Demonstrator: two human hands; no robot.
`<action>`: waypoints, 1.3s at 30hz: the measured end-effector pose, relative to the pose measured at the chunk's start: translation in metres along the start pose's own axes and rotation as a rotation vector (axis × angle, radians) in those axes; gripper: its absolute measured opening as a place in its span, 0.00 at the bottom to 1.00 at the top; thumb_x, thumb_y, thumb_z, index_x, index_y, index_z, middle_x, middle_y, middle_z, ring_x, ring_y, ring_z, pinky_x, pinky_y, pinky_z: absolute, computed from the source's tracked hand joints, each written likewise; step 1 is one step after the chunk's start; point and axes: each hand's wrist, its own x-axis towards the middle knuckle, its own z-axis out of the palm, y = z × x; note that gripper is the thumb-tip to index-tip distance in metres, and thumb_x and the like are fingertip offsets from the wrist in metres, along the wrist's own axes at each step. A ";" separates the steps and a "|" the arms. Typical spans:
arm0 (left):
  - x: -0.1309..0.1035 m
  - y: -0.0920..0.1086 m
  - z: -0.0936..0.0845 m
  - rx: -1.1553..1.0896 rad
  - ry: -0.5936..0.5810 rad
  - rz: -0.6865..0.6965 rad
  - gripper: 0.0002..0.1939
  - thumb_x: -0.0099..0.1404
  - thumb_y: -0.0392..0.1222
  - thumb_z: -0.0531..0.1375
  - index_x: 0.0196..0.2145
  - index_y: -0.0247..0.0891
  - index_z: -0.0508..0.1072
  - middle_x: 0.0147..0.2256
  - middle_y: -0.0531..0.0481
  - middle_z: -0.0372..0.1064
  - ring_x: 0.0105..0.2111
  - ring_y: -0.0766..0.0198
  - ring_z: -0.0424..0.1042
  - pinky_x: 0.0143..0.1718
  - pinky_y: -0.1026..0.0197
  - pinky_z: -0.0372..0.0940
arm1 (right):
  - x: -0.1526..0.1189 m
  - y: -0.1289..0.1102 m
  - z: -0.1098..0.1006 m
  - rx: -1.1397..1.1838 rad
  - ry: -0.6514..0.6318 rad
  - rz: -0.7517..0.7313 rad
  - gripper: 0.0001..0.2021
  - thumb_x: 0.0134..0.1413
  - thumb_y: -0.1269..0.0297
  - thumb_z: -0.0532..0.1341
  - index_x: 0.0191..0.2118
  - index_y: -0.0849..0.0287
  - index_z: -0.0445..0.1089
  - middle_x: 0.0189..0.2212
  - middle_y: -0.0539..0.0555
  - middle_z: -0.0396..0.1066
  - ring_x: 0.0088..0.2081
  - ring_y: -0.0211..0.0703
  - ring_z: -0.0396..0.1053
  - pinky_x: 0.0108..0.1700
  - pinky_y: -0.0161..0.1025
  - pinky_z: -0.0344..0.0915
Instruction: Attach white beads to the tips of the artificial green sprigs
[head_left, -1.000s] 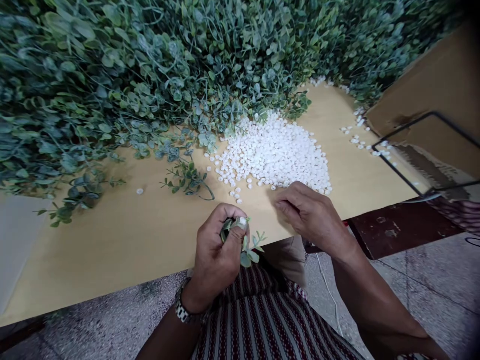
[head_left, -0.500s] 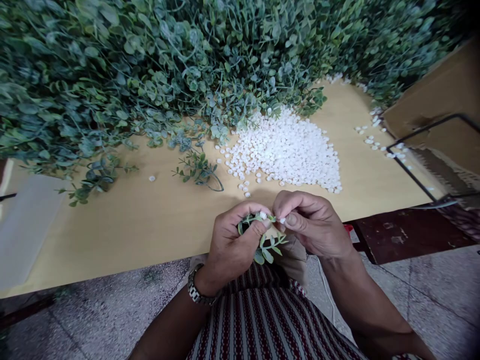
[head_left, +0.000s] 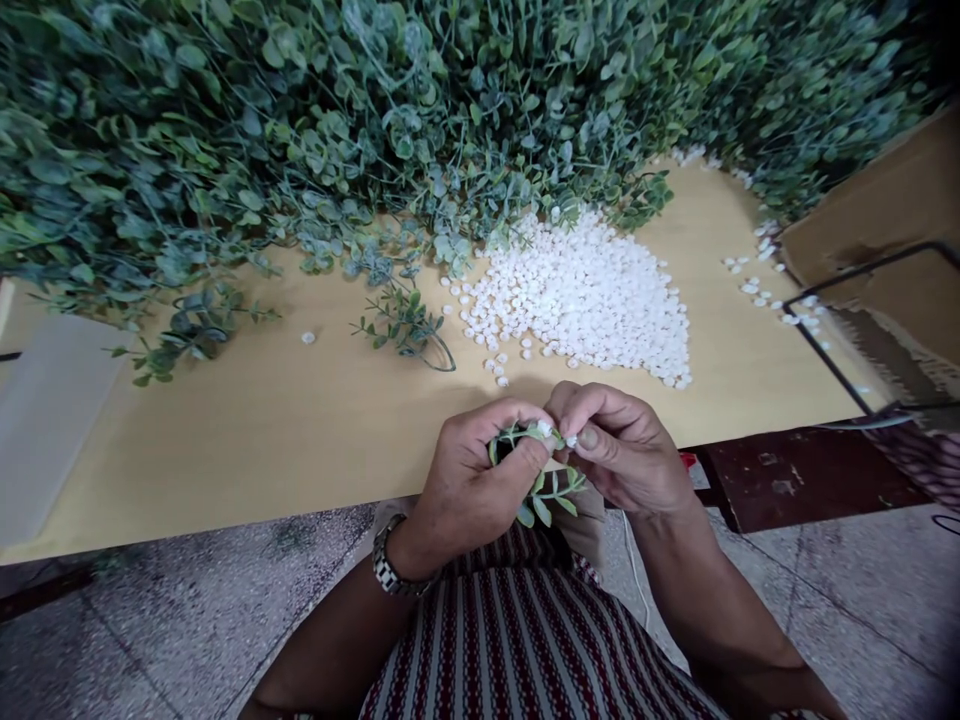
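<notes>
One leafy sprig (head_left: 555,503), lower centre of frame, is clamped by the fingers of the left hand (head_left: 474,480) — one white piece (head_left: 571,441) is pinched, just beside, by those of the right hand (head_left: 637,450).

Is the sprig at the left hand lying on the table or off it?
Off it: the left hand grips the sprig, whose lower leaves show beyond the near edge of the table.

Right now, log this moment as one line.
left hand: holding sprig | right hand: pinching white piece beside sprig | white pile: on table, beyond hands
</notes>
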 end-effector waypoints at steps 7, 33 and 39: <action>-0.001 0.001 -0.001 -0.019 -0.016 -0.032 0.06 0.56 0.28 0.56 0.25 0.33 0.70 0.21 0.56 0.65 0.21 0.74 0.61 0.24 0.72 0.61 | -0.001 0.003 -0.001 0.042 -0.039 -0.002 0.02 0.50 0.67 0.64 0.31 0.57 0.73 0.24 0.49 0.65 0.24 0.31 0.61 0.26 0.30 0.58; -0.001 0.002 0.003 -0.008 -0.038 -0.054 0.08 0.54 0.23 0.55 0.23 0.33 0.68 0.19 0.59 0.61 0.19 0.78 0.56 0.20 0.77 0.56 | -0.003 0.008 -0.005 0.133 -0.054 0.012 0.01 0.50 0.70 0.63 0.30 0.59 0.72 0.24 0.48 0.64 0.24 0.31 0.61 0.27 0.30 0.57; 0.000 0.002 0.003 0.039 -0.036 -0.046 0.08 0.54 0.24 0.54 0.24 0.33 0.69 0.20 0.59 0.61 0.20 0.77 0.58 0.22 0.76 0.57 | -0.004 0.007 -0.005 0.074 -0.052 0.002 0.01 0.49 0.69 0.64 0.30 0.58 0.73 0.24 0.48 0.64 0.24 0.32 0.60 0.26 0.31 0.56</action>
